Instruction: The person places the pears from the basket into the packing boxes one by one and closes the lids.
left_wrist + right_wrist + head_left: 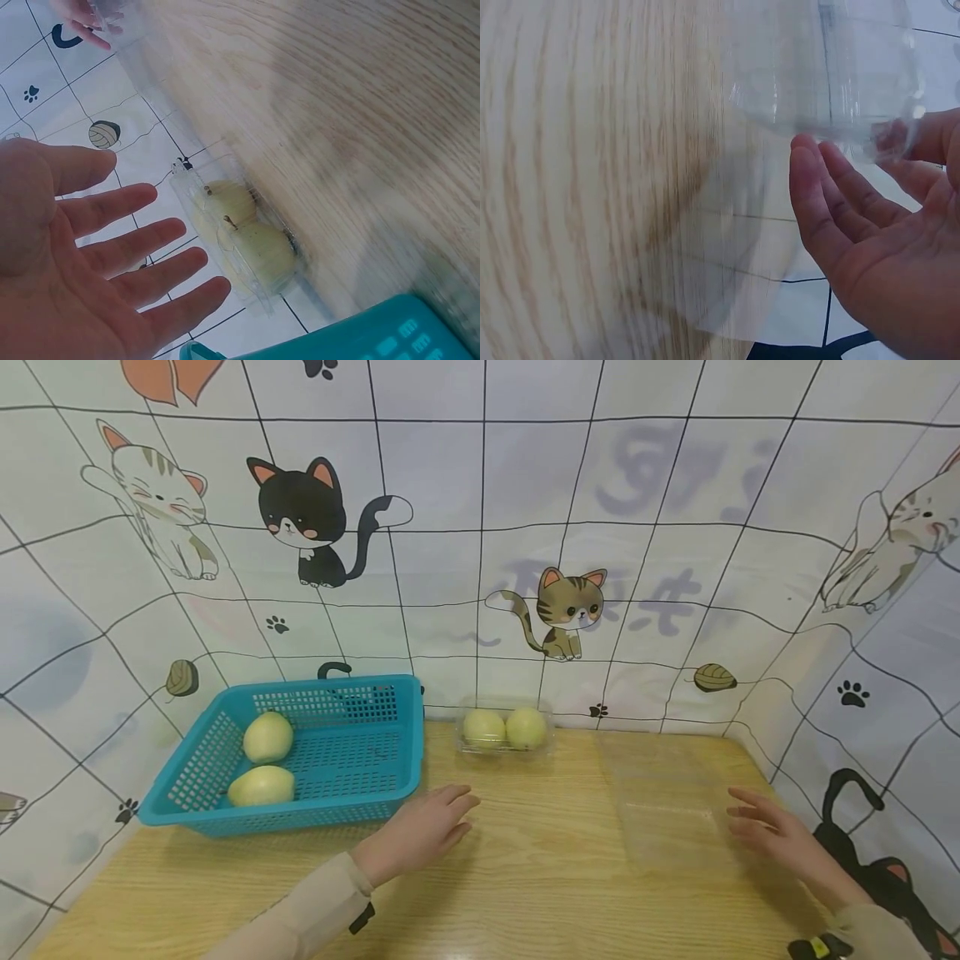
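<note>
My left hand (420,833) hovers above the table between a blue plastic basket and a clear box, its fingers stretched out and holding nothing. In the left wrist view, that hand (112,247) shows its palm and spread fingers. The clear plastic box (504,750) holds two pale yellow-green pears (484,727) against the back wall. On the right, my right hand (780,839) is beside another clear plastic box (671,810), which has no fruit in it. Its relaxed fingertips (806,161) come right at that box's edge (825,131), and the thumb partly shows through the plastic.
The blue basket (315,818) at the left holds two more pears (268,737). A wooden table (540,893) extends across the front. Cloth printed with cats and grid lines (450,552) hangs behind and along both sides.
</note>
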Action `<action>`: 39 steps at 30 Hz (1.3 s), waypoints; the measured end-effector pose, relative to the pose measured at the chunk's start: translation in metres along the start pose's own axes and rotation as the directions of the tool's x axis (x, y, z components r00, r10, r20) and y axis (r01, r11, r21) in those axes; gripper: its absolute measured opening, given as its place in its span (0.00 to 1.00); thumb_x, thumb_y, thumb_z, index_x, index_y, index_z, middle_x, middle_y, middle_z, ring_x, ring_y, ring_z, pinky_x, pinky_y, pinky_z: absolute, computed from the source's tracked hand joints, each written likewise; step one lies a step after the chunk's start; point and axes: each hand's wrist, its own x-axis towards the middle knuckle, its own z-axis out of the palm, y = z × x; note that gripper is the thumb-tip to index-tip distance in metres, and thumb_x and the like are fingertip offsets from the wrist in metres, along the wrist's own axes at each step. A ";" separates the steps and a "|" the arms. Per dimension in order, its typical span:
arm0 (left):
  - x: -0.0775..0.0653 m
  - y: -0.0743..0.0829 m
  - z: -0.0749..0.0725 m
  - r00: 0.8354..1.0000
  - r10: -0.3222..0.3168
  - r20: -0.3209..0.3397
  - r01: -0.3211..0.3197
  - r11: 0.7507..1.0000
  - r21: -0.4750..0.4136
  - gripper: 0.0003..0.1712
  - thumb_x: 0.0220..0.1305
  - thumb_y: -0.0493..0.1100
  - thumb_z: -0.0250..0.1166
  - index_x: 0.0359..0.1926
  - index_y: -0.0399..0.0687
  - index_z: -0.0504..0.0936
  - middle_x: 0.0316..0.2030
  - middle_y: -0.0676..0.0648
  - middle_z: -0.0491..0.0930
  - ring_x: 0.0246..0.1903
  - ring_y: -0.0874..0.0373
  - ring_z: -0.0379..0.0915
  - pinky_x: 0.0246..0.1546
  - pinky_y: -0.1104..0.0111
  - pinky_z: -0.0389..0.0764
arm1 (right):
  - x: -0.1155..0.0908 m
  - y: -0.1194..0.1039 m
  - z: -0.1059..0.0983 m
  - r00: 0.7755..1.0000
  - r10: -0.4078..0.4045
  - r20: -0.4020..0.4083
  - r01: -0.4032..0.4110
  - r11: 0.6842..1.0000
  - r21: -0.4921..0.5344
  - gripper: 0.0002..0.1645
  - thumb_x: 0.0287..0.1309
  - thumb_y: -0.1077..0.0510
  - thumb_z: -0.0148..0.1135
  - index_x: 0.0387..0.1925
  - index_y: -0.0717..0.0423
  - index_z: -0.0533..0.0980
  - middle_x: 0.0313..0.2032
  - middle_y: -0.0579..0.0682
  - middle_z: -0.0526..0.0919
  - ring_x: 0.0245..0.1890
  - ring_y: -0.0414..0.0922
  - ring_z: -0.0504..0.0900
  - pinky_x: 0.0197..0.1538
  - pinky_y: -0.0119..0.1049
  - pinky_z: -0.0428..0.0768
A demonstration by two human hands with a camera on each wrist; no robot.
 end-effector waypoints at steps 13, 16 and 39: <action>-0.004 0.000 -0.001 0.999 -0.026 0.033 0.028 0.998 -0.064 0.19 0.71 0.43 0.58 0.58 0.39 0.76 0.58 0.37 0.73 0.52 0.45 0.75 0.45 0.56 0.80 | -0.008 -0.001 -0.006 0.992 0.076 0.101 -0.093 0.979 0.182 0.34 0.71 0.63 0.50 0.67 0.24 0.61 0.48 0.57 0.70 0.37 0.37 0.77 0.34 0.40 0.82; -0.005 0.000 -0.001 0.999 -0.029 0.042 0.032 0.997 -0.072 0.19 0.71 0.43 0.58 0.58 0.40 0.76 0.58 0.37 0.73 0.51 0.45 0.75 0.43 0.57 0.80 | -0.009 -0.002 -0.006 0.989 0.087 0.118 -0.110 0.972 0.208 0.33 0.71 0.63 0.51 0.65 0.22 0.62 0.47 0.57 0.70 0.34 0.40 0.76 0.33 0.40 0.82; -0.008 0.001 -0.003 0.999 -0.025 0.044 0.030 0.994 -0.104 0.17 0.69 0.43 0.61 0.55 0.41 0.78 0.55 0.41 0.75 0.43 0.50 0.79 0.34 0.64 0.81 | -0.007 -0.022 0.004 0.939 0.186 0.290 -0.260 0.935 0.241 0.38 0.67 0.57 0.57 0.74 0.52 0.54 0.59 0.68 0.65 0.47 0.49 0.73 0.42 0.45 0.80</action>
